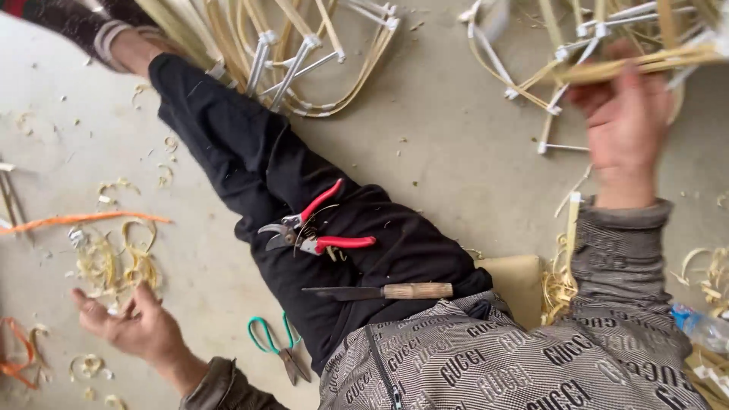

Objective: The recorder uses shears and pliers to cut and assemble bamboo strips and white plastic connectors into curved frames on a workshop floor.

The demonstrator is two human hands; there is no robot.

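Grey concrete floor point(456, 144), dusted with pale curled shavings point(114, 262) and an orange strip point(76, 220) beyond the left hand. Seen from the head camera only.

Left hand point(129, 326) low near the floor, palm up, fingers spread and loose, holding nothing; closest to the shavings, with green-handled scissors point(277, 349) lying just to its inner side.

Right hand point(626, 125) raised and blurred, closed around a bundle of split bamboo strips point(645, 64), part of a frame of strips joined with white ties point(562, 83) lying beyond it. Similar frame point(304, 53) farther up, between the two hands.

Between the hands, a stretched leg in black trousers point(250, 167). Resting on the thigh: red-handled pruning shears point(311, 231), blades apart, and nearer the body a knife point(380, 291) with a wooden handle, blade pointing toward the left hand. Clear plastic bottle point(702, 326) below the right forearm.

Likely trouble: shears and knife loose on the thigh, so any shift of the leg could tip them off or bring an edge against cloth or skin. Fast pull on the strips could whip a thin end back toward the right hand, or drag the tied frame out of shape. Loose shavings underfoot could slide.
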